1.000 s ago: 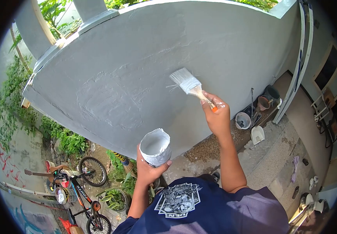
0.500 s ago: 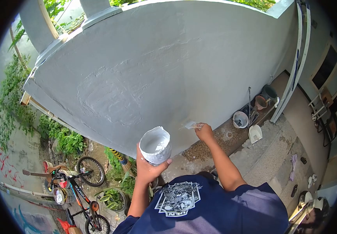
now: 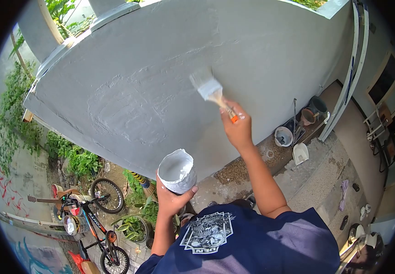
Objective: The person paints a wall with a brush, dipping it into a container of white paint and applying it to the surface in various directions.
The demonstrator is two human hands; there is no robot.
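My left hand (image 3: 172,199) is wrapped round a paint-smeared pot (image 3: 177,171), its inside coated in whitish paint. In my right hand (image 3: 239,127) is a paintbrush (image 3: 212,90) with a wooden handle and an orange end. Its wide bristles, pale with paint and slightly blurred, point up and left and overlap the middle of the grey wall (image 3: 161,100). Rough raised patches show on the wall to the left of the brush.
Buckets (image 3: 283,136) and a white dustpan (image 3: 300,154) stand along the wall's foot on the right. A bicycle (image 3: 98,223), a guitar (image 3: 46,199) and a potted plant (image 3: 133,228) are at the lower left. A pale post (image 3: 350,73) rises at the right.
My right hand has raised the paintbrush from low near the wall's foot to the wall's middle, bristles now up and left. The pot in my left hand has shifted slightly left.
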